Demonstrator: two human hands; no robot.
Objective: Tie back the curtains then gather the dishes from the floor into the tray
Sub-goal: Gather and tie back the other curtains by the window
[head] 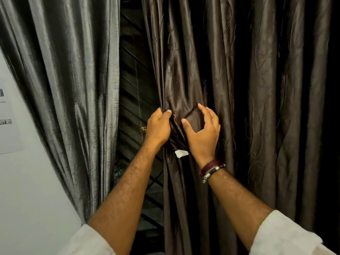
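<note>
We see a dark brown curtain (239, 89) filling the right half of the frame, and a grey curtain (70, 80) at the upper left. At centre, our left hand (158, 127) grips the brown curtain's bunched edge. Just right of it, our right hand (202, 131) curls thumb and fingers round a fold. A small white tag (181, 153) shows below, between our wrists.
</note>
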